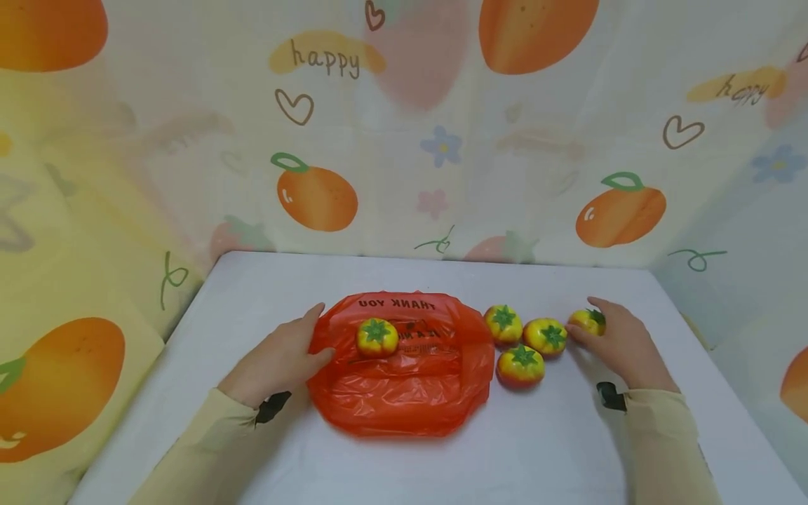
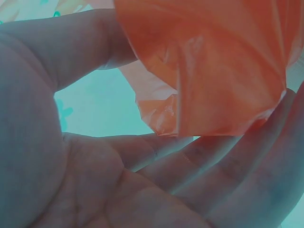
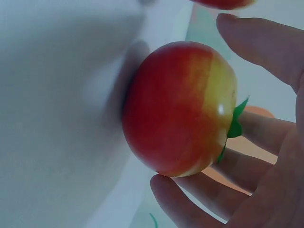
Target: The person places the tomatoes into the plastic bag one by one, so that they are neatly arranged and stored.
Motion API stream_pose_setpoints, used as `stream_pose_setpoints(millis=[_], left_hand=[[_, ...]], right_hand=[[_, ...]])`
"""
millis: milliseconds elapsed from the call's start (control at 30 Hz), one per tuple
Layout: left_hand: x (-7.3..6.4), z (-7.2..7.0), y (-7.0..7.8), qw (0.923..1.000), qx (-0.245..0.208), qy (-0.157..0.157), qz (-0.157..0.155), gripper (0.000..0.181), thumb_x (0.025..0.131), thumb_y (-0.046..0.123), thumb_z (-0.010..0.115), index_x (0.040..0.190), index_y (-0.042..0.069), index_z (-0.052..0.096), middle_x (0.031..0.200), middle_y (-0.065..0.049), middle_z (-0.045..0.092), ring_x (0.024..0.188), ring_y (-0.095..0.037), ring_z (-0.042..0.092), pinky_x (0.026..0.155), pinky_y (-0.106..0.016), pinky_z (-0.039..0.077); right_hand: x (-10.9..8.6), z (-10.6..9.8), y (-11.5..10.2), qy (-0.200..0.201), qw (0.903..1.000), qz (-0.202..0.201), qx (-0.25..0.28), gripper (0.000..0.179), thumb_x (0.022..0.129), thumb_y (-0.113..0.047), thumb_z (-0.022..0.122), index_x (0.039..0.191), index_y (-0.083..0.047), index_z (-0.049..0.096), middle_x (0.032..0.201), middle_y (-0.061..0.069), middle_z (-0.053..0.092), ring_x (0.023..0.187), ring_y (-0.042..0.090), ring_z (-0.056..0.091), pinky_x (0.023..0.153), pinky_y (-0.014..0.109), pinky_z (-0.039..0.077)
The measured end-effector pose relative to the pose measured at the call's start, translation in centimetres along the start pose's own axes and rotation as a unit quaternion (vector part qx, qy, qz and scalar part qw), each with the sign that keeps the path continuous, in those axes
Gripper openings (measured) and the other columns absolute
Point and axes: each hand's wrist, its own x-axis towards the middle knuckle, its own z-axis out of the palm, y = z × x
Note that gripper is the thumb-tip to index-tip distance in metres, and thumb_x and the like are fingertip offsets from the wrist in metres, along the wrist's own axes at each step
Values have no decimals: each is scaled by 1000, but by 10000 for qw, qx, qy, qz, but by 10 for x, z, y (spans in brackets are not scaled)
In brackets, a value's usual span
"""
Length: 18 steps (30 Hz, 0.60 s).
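Observation:
A red plastic bag (image 1: 404,403) with mirrored dark lettering lies spread on the table. One red-and-yellow tomato (image 1: 377,338) with a green leafy top rests within its outline. My left hand (image 1: 278,361) is at the bag's left side, its thumb spread from the fingers, with the bag's edge (image 2: 213,95) between them in the left wrist view. My right hand (image 1: 621,344) reaches around another tomato (image 3: 175,109) at the far right of the group. In the right wrist view the fingers lie along its leafy side and the thumb stands apart from it.
Between the bag and my right hand, three more tomatoes sit close together: one at the back (image 1: 503,324), one to its right (image 1: 544,337) and one in front (image 1: 520,367). Behind the white table (image 1: 435,470) hangs a fruit-printed cloth (image 1: 391,154).

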Motion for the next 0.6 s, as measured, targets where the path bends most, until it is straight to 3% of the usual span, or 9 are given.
stream_pose_setpoints(millis=[367,600], left_hand=[[2,3,-1,10000,39,-47,-66,87,102,29,72,168,-5,26,158,-29,55,138,-42,62,108,-60,58],[2,3,0,10000,24,13,79,86,102,27,70,167,-6,26,159,-29,54,141,-43,60,112,-60,55]], right_hand=[[3,3,5,-181,9997,154,-37,94,102,-60,66,163,5,36,157,40,43,140,60,40,117,78,39],[4,4,7,-236,9996,138,-94,94,102,-61,67,161,6,38,156,39,45,138,59,43,116,76,40]])
